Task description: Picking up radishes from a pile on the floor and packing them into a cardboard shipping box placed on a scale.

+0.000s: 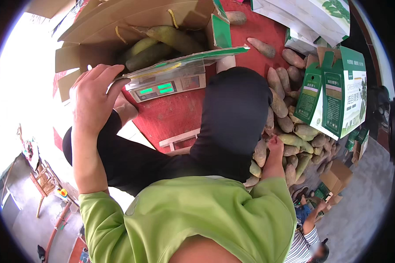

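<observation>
Red cloth (180,116) under scale (169,84), radish heap (294,144); grey floor (360,210) below.

the open cardboard box (96,26) is sitting on the digital scale (169,85), holding long green radishes (162,44), flaps spread; more green-brown radishes (289,144) are lying heaped on the red surface at right.
</observation>
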`<state>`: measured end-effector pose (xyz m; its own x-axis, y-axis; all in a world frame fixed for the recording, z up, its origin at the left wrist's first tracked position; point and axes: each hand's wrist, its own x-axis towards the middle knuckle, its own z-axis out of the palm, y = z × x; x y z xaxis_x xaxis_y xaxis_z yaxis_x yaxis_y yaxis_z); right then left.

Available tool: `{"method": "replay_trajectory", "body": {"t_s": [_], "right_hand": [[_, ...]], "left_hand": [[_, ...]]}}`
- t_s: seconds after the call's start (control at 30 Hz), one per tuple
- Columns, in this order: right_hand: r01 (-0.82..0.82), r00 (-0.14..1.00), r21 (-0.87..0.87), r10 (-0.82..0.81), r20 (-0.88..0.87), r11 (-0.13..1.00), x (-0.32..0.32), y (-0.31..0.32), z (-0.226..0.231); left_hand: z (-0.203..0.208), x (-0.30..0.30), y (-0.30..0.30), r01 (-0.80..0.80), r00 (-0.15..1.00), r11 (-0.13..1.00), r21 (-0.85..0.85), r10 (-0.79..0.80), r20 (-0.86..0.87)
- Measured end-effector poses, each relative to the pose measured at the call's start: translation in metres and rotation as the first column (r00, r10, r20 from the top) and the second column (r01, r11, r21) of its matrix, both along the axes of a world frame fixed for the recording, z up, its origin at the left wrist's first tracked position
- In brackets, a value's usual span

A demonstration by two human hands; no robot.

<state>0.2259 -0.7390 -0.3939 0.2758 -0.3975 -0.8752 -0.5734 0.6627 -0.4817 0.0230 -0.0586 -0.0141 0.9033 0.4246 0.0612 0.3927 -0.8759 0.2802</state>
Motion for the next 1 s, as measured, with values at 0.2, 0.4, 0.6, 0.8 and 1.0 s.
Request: {"method": "replay_trajectory", "body": {"t_s": [0.2, 0.4, 0.6, 0.8, 1.0], "right_hand": [[-0.386, 0.917, -0.522, 0.376, -0.131, 0.760, -0.008, 0.046, 0.059], [-0.274, 0.894, -0.731, 0.445, 0.046, 0.625, 0.029, 0.044, 0.135], [-0.108, 0.948, -0.614, 0.267, 0.173, 0.782, 0.046, 0.052, 0.225], [-0.274, 0.802, -0.600, 0.523, 0.290, 0.752, 0.040, 0.076, 0.270], [-0.443, 0.586, -0.623, 0.734, 0.343, 0.645, 0.048, 0.153, 0.311]], "left_hand": [[0.004, 0.000, -0.003, 0.011, 0.996, 1.000, 0.022, -0.013, 0.093], [0.012, -0.009, 0.001, 0.039, 0.986, 0.999, -0.010, -0.036, 0.164], [0.014, -0.015, 0.002, 0.006, 0.993, 1.000, -0.006, -0.005, 0.119], [0.012, -0.018, 0.002, 0.032, 0.989, 0.999, -0.009, -0.030, 0.145], [0.012, -0.020, 0.003, 0.027, 0.989, 1.000, 0.007, -0.028, 0.143]]}}
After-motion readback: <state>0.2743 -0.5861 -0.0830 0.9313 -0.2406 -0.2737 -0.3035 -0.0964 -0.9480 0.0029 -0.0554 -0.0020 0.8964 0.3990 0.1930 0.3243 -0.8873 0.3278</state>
